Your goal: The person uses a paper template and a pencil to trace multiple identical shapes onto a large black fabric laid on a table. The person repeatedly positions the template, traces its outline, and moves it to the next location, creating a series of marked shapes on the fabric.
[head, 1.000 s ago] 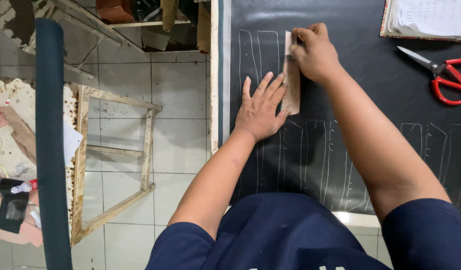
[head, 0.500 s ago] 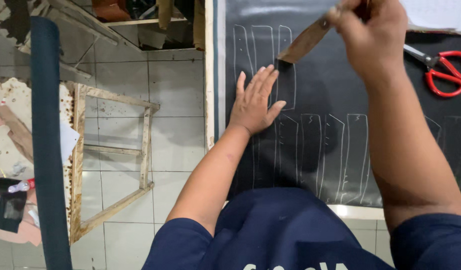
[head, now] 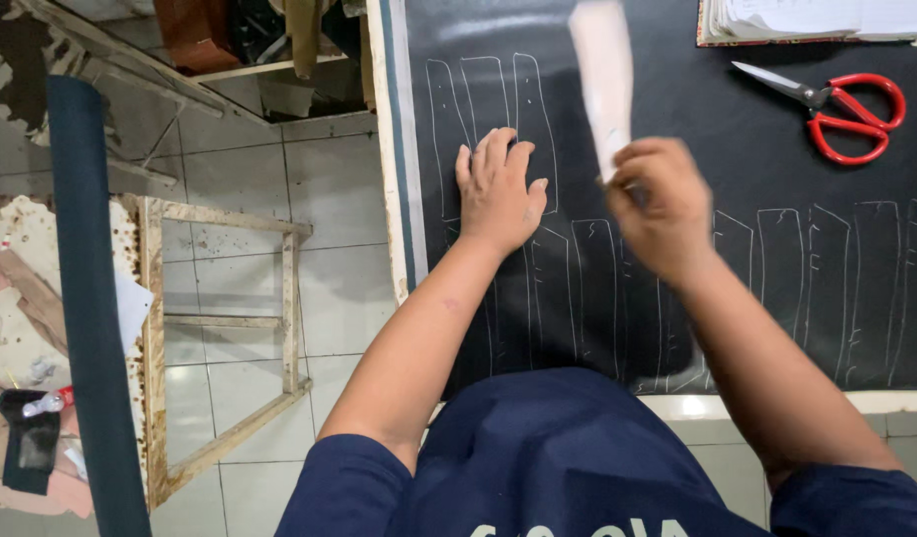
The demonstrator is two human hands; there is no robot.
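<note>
My left hand (head: 498,189) lies flat on the half-traced black sheet (head: 776,328), my right hand (head: 657,204) pinching the pale template (head: 602,80) lifted above, beside untraced space.

Sheet (head: 776,298): fills right of frame, on table.
Scissors (head: 836,109): upper right, on sheet.
Book (head: 816,20): top right, behind scissors.
Wooden frame (head: 220,348): lower left, on floor.

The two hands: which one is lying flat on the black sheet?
The left hand lies flat on the black sheet, fingers spread over the chalk outlines. The right hand is lifted, holding a pale strip.
</note>
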